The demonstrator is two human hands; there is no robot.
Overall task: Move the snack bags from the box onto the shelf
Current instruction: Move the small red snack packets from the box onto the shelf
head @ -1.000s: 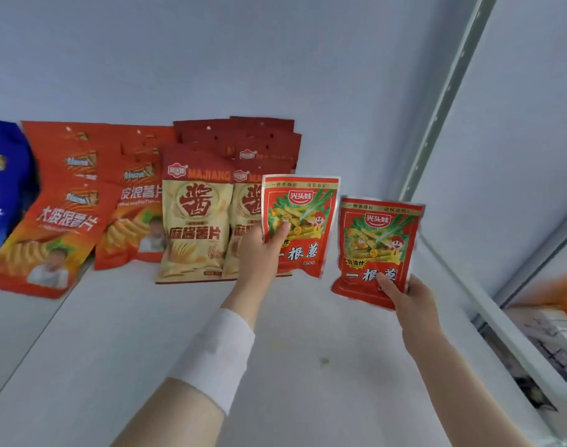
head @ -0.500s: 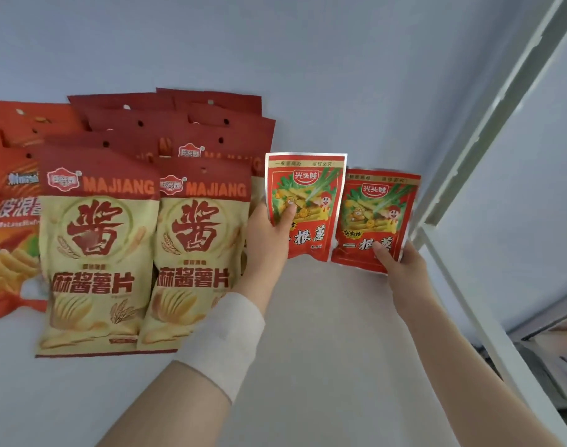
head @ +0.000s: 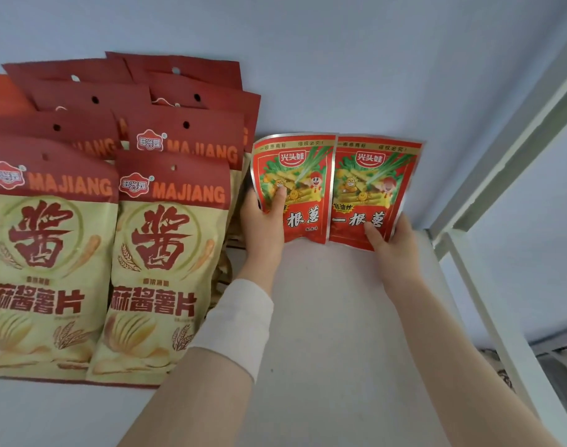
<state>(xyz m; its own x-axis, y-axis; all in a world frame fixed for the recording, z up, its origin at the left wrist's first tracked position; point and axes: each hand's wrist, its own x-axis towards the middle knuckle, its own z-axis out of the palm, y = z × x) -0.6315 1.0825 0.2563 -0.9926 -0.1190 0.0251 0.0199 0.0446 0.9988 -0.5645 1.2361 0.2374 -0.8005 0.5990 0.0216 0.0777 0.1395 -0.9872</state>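
Observation:
Two small red snack bags stand side by side at the back of the white shelf (head: 333,317), against the rear wall. My left hand (head: 263,227) grips the left red bag (head: 303,175) at its lower left corner, thumb on the front. My right hand (head: 391,240) pinches the right red bag (head: 372,175) at its lower right corner. The two bags' inner edges touch. The box is out of view.
Rows of beige and dark red MAJIANG chip bags (head: 166,253) stand just left of my left hand. A white shelf post (head: 507,150) and the shelf's right edge rail (head: 488,317) lie to the right.
Both hands have carried the red bags further back and together, so the bags now stand against the rear wall with edges touching. The camera has moved closer to the shelf.

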